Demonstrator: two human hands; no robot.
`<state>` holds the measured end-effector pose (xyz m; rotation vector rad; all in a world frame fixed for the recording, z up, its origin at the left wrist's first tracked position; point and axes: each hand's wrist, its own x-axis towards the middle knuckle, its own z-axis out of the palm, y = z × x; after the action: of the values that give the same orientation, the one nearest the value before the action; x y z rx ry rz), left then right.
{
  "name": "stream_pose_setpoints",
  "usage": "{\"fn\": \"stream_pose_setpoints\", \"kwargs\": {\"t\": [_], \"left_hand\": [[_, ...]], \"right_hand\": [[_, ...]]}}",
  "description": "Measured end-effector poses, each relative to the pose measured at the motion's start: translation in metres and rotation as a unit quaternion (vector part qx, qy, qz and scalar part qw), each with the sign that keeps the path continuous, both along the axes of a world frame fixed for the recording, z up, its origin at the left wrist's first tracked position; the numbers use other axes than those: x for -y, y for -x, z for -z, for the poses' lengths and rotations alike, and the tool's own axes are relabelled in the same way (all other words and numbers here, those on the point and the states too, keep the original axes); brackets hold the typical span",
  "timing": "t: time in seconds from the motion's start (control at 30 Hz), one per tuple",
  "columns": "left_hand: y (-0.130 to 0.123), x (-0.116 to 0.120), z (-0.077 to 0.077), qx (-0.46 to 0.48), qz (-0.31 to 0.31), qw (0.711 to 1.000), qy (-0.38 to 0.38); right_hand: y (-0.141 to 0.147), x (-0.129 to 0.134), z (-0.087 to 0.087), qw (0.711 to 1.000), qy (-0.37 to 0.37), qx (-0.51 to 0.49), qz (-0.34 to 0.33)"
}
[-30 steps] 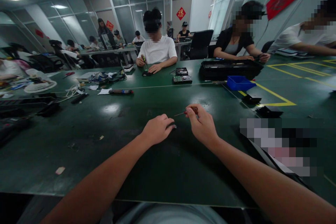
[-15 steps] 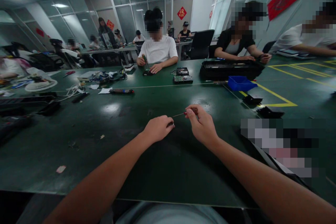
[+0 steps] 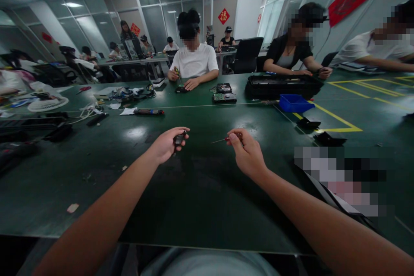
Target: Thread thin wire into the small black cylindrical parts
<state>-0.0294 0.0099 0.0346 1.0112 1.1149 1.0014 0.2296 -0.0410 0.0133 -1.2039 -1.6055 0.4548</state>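
Note:
My left hand point(image 3: 166, 144) is closed around a small dark object point(image 3: 180, 138), whose kind I cannot make out; its face is turned toward the right. Held in my right hand point(image 3: 247, 151) is a screwdriver point(image 3: 235, 136) with a reddish handle, pinched between thumb and fingers. Its thin metal shaft points left toward my left hand. A gap of table separates the shaft's tip from the dark object. Both hands are over the green tabletop point(image 3: 194, 207).
Across the table a person in a white shirt point(image 3: 196, 60) works with a screwdriver. Circuit-board drives point(image 3: 224, 98), a blue bin point(image 3: 295, 102) and a black casing point(image 3: 281, 87) lie beyond my hands. A dark pen-shaped tool point(image 3: 148, 112) lies ahead on the left; black pieces point(image 3: 329, 139) are at right.
My left hand has moved left and slightly up, away from the screwdriver tip, and has turned so the dark object shows. My right hand has barely moved.

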Motion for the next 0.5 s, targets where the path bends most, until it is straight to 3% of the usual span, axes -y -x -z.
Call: {"fn": "stream_pose_setpoints", "kwargs": {"t": [0.17,0.5], "left_hand": [[0.042,-0.003,-0.010,0.103,-0.111,0.988,0.037],[0.164,0.015,-0.035,0.036,-0.320,0.946,-0.034]], "right_hand": [[0.000,-0.002,0.003,1.000,0.006,-0.011,-0.001],[0.002,-0.006,0.005,1.000,0.016,-0.021,0.000]]}}
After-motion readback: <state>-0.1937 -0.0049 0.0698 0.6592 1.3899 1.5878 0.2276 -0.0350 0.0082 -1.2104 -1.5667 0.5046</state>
